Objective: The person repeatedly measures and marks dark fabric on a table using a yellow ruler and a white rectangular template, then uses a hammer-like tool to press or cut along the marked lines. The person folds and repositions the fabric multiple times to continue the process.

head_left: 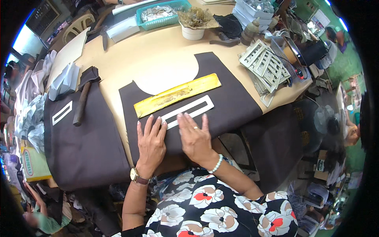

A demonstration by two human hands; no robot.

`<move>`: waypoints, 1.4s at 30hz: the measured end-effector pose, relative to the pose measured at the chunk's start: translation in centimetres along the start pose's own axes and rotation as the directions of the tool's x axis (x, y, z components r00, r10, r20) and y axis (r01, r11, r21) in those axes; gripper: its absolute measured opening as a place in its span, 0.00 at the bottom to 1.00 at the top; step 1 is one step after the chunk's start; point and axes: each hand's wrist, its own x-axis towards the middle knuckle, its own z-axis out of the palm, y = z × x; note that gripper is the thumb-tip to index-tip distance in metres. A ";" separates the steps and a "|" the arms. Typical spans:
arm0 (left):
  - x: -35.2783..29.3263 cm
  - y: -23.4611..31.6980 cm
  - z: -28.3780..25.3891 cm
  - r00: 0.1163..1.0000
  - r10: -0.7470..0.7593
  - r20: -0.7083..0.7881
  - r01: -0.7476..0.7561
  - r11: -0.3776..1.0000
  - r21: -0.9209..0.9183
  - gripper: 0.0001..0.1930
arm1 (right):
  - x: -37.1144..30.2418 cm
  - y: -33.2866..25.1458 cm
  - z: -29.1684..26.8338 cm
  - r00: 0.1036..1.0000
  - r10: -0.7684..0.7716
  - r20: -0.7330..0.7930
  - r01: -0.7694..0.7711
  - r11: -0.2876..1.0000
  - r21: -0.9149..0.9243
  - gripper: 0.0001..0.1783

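Note:
A dark brown fabric piece [233, 89] with a curved cut-out lies on the table before me. On it rests a white rectangular frame [209, 102] with a long slot, slightly tilted. Just beyond the frame lies a yellow, worn flat bar [177, 94], roughly parallel to it. My left hand [152, 144] is open, fingers spread flat on the fabric, fingertips at the frame's left end. My right hand [196, 138] lies open with fingers stretched over the frame's near edge, partly covering it. Neither hand grasps anything.
At left, a hammer [81, 104] and another white frame [62, 109] lie on a second dark fabric piece [90, 154]. Pale slotted frames [262, 65] are stacked at right. A white tub [192, 33] and teal basket [158, 24] stand at the back. Dark fabric [272, 138] hangs over the right edge.

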 end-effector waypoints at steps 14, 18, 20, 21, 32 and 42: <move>8.1 -0.8 0.9 0.945 -0.211 -0.251 0.167 0.968 -0.186 0.24 | 13.4 6.8 -5.5 0.939 -0.214 -0.270 0.208 0.977 -0.052 0.29; 8.8 -1.1 5.6 0.966 -0.247 -0.073 0.247 0.969 -0.018 0.29 | 11.0 10.3 1.5 0.983 -0.075 0.165 0.087 0.994 -0.063 0.36; 8.3 -1.2 5.2 0.960 -0.278 -0.023 0.277 0.960 -0.048 0.31 | 11.2 10.2 1.5 0.964 -0.069 0.257 0.071 0.997 0.001 0.37; 8.4 -1.4 4.9 0.952 -0.297 -0.077 0.273 0.934 -0.232 0.31 | 11.9 10.6 0.8 0.946 -0.032 0.324 -0.022 0.986 0.164 0.37; 1.9 -1.2 -1.3 0.762 -0.637 -0.121 0.476 0.677 -0.561 0.31 | 17.5 11.5 2.0 0.971 -0.171 0.165 0.206 0.952 -0.226 0.31; -2.8 -0.9 0.9 0.798 -0.581 -0.157 0.581 0.812 -0.055 0.24 | 9.9 15.3 -2.8 0.906 0.310 -0.289 -0.421 0.739 -0.525 0.27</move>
